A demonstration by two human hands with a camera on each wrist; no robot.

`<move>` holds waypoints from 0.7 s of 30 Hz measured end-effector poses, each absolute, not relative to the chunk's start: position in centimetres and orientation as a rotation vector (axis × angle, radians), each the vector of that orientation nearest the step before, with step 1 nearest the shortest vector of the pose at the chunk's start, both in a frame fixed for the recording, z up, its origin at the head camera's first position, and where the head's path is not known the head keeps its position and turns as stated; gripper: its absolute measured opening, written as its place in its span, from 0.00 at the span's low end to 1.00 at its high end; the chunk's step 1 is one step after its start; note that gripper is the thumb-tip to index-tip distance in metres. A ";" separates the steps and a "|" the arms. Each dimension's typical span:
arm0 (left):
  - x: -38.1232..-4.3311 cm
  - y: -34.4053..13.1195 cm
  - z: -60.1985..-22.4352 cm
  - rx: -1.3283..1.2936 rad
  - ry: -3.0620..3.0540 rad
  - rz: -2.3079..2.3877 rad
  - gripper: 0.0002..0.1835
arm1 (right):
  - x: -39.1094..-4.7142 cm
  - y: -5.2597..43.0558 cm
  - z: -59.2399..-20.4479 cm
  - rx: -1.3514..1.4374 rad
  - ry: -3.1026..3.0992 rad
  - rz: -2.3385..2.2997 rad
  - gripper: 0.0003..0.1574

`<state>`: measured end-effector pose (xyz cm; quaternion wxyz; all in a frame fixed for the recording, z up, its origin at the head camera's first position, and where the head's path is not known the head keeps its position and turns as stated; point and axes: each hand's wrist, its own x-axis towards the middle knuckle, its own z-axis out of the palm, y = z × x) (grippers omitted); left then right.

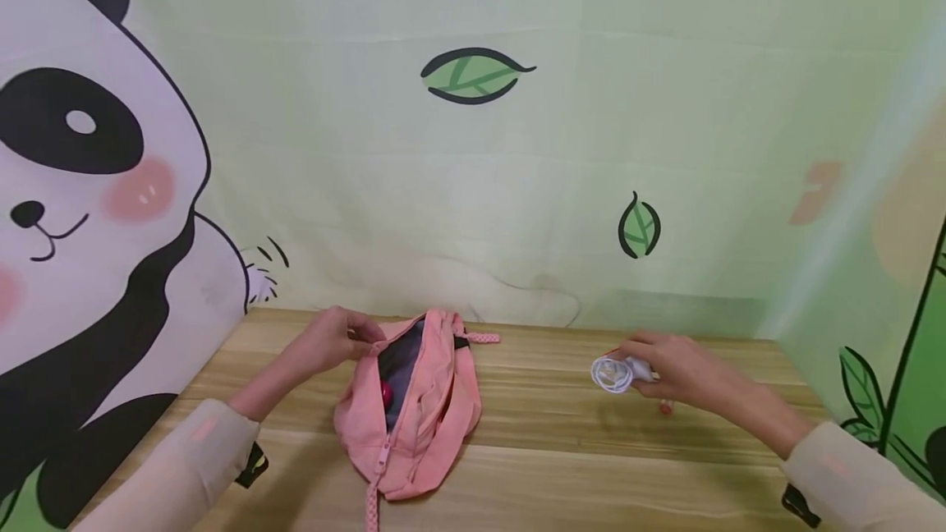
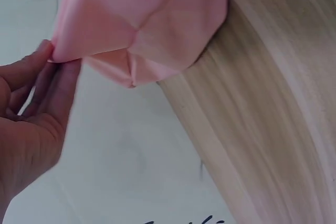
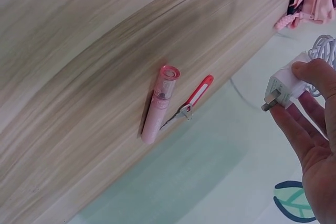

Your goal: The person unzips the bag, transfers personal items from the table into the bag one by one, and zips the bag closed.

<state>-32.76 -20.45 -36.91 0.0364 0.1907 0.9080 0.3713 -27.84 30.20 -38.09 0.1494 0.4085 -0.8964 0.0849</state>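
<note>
A pink fabric bag (image 1: 353, 417) lies on the table with its zip undone and a dark lining showing. The thumb and fingers of my left hand (image 1: 332, 341) pinch the bag's upper left edge; the left wrist view shows this pinch on the pink cloth (image 2: 105, 19) too. Inside the opening sits a small red object (image 1: 387, 394), mostly hidden. To the right, above the table, my right hand (image 1: 683, 368) holds a white charger plug (image 3: 286, 85) between thumb and fingers. Its white cable (image 1: 612, 373) is coiled up beside the plug.
Near my right hand lie a pink lip gloss tube (image 3: 156, 111) and a slim red-and-white item (image 3: 200, 89) with a silvery end. The wooden table (image 1: 547, 466) meets a green printed backdrop (image 1: 355, 146) at its far edge. A braided zip pull (image 1: 372, 507) hangs toward the front.
</note>
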 end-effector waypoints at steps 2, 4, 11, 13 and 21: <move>-32.8 -20.4 -36.8 0.509 2.768 1.149 0.06 | -27.8 30.1 -38.0 1.171 -2.583 0.246 0.26; -32.8 -20.3 -36.6 0.447 2.752 1.144 0.06 | -27.8 29.9 -38.0 1.168 -2.592 0.252 0.25; -32.5 -19.8 -36.3 0.323 2.772 1.110 0.05 | -27.7 29.4 -38.0 1.144 -2.649 0.305 0.22; -32.3 -19.8 -36.2 0.319 2.773 1.115 0.05 | -27.8 29.1 -38.1 1.150 -2.657 0.308 0.22; -32.0 -20.0 -36.3 0.290 2.739 1.207 0.06 | -28.4 27.7 -38.2 1.214 -2.597 0.271 0.23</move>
